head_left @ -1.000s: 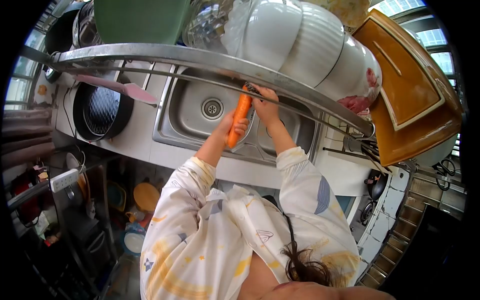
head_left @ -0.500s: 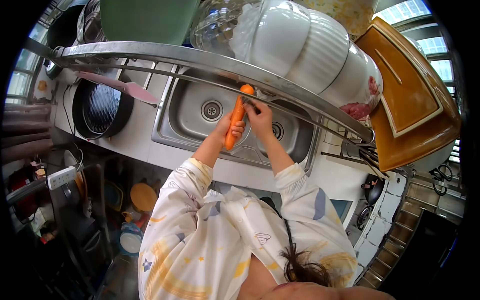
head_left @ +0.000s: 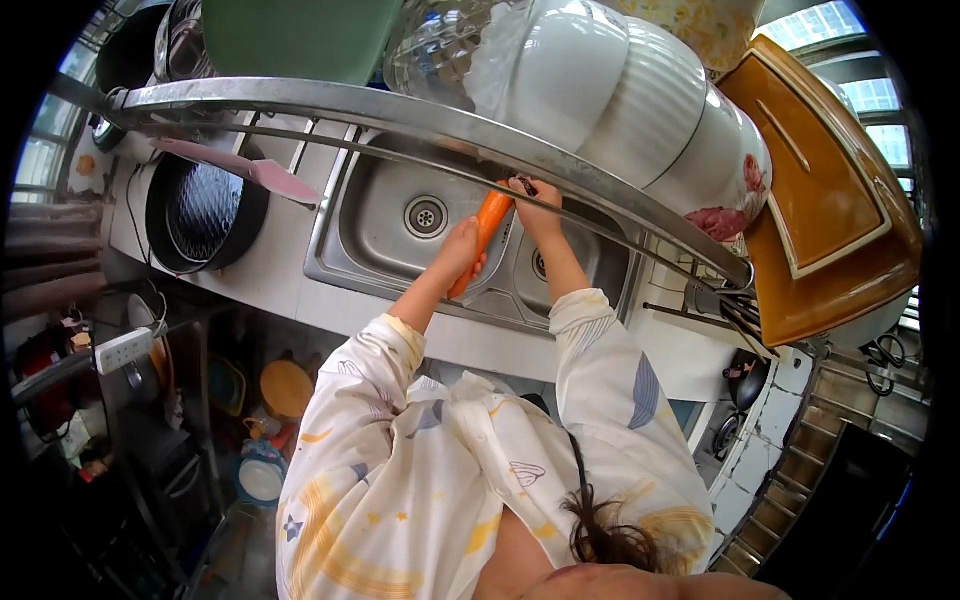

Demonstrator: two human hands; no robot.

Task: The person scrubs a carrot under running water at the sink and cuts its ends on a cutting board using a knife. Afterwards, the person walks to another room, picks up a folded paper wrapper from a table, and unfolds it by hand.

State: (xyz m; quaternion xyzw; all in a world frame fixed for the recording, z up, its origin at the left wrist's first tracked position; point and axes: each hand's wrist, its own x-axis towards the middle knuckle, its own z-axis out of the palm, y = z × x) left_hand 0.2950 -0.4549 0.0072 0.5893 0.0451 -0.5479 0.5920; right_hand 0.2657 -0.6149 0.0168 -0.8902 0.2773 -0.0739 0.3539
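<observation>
My left hand (head_left: 462,252) is wrapped round the lower part of an orange carrot (head_left: 492,218), which slants over the divider of a double steel sink (head_left: 376,205). At the carrot's far end, my right hand (head_left: 542,208) grips a small dark-handled peeler (head_left: 524,184). Its blade is mostly hidden by my fingers and a rack bar, so I cannot tell whether it touches the carrot.
A metal dish rack (head_left: 330,97) crosses above the sink, with white bowls (head_left: 640,95), a green board (head_left: 300,40) and a brown dish (head_left: 820,190). A black pan (head_left: 205,215) and a pink spatula (head_left: 285,182) are at the left.
My right hand has moved up and right with the peeler to the carrot's far end. The carrot has shifted slightly, and my left hand has turned around it, its back now showing.
</observation>
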